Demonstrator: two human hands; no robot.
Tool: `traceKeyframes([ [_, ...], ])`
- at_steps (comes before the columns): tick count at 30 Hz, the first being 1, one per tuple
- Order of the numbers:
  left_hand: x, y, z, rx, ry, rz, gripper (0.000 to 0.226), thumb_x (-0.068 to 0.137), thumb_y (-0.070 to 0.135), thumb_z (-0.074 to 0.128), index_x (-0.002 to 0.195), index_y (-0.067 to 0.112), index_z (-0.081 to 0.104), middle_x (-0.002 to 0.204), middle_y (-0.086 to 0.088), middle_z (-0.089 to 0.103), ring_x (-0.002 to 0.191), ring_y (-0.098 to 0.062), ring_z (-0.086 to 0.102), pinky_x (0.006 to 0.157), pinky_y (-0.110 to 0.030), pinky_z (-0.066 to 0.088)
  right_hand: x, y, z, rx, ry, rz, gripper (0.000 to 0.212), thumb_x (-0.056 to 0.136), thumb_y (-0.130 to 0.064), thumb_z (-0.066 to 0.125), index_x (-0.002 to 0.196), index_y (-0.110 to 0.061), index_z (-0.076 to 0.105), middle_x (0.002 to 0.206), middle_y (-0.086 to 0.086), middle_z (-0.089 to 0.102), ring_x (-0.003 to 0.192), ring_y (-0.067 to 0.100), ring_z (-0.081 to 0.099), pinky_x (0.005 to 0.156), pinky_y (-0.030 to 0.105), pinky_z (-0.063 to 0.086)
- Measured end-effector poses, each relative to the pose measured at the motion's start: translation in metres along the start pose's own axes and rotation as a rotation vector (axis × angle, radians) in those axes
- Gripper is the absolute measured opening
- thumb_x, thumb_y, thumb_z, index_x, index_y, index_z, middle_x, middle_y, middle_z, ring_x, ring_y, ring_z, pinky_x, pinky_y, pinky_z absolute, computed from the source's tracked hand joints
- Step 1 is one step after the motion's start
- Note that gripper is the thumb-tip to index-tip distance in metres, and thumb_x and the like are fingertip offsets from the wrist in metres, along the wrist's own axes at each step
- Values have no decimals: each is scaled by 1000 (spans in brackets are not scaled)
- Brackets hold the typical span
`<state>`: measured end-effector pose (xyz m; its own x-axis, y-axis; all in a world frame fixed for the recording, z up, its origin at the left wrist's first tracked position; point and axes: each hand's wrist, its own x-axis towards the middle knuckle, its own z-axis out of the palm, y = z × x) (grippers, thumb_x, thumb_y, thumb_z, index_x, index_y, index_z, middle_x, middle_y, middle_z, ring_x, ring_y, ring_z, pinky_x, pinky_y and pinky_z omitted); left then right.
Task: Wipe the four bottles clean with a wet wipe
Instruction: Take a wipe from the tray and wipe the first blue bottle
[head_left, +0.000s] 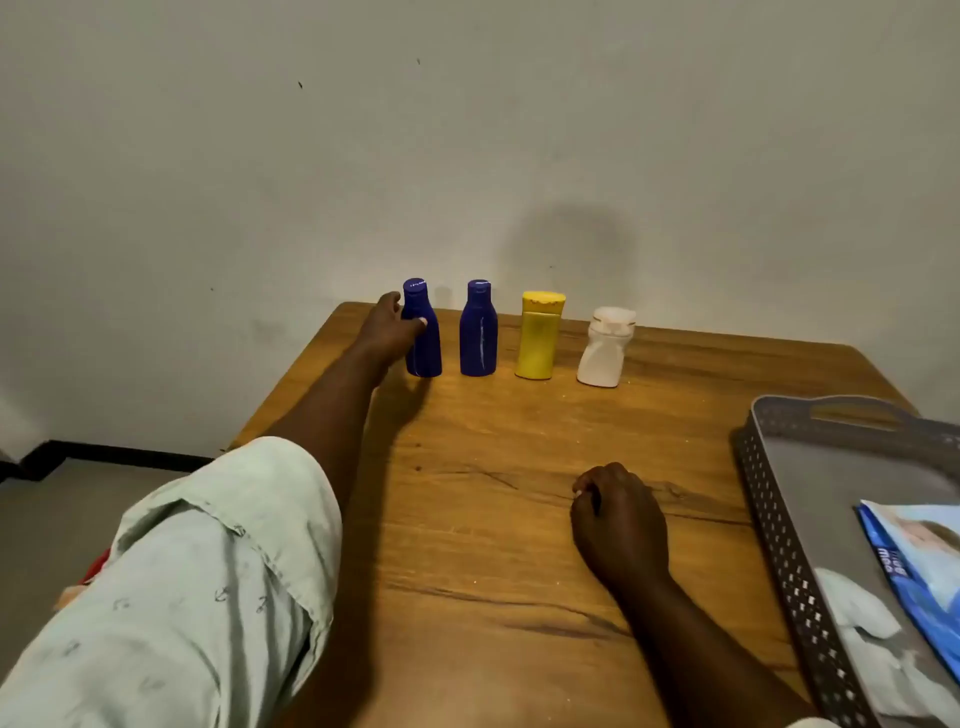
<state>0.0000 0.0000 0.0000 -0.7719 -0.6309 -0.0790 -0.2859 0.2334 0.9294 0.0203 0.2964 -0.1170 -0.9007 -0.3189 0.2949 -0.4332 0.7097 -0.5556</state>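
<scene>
Four bottles stand in a row along the far edge of the wooden table (467, 519). From left to right they are a blue bottle (425, 349), a second blue bottle (478, 328), a yellow bottle (539, 335) and a white bottle (605, 347). My left hand (387, 327) reaches out and grips the leftmost blue bottle, thumb across its front. My right hand (618, 522) rests on the table near the middle, fingers curled into a loose fist, holding nothing that I can see.
A grey perforated tray (779, 545) sits at the right edge of the table. It holds a blue wet-wipe pack (914, 561) and a crumpled white wipe (862, 618). A pale wall rises right behind the bottles. The floor drops off left of the table.
</scene>
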Motion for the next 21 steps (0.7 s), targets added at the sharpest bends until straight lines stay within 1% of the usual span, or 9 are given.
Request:
traceKeyframes([
  [4,8,-3,-1,-22,-10,23,61,93,6,54,147,12,26,149,-12,36,134,-28,40,99,-37,40,2,0,0,5,-5,16,9,83,-14,59,81,-22,62,85,-5,60,81,15,53,69,32,45],
  [8,14,-9,5,-8,-7,44,57,92,4,55,143,12,32,144,-11,42,130,-26,43,94,-33,40,2,3,3,7,4,1,7,84,-15,58,82,-22,62,84,-6,59,80,14,53,68,31,44],
  [14,22,-17,8,17,-9,54,52,92,3,55,140,11,37,140,-12,46,128,-26,45,93,-34,40,2,4,5,-1,10,-4,8,83,-16,58,81,-23,60,84,-7,59,80,14,53,68,31,44],
  [17,22,-17,9,33,30,46,48,92,5,55,137,8,39,138,-13,48,125,-26,47,93,-34,42,3,4,5,-4,7,-3,8,83,-16,58,81,-22,60,84,-6,59,79,14,53,68,30,43],
  [21,19,-18,11,40,66,44,47,91,8,58,134,8,39,136,-13,49,123,-27,49,90,-32,43,3,4,4,-4,7,-8,7,83,-15,59,82,-21,61,84,-5,59,80,15,53,68,30,42],
])
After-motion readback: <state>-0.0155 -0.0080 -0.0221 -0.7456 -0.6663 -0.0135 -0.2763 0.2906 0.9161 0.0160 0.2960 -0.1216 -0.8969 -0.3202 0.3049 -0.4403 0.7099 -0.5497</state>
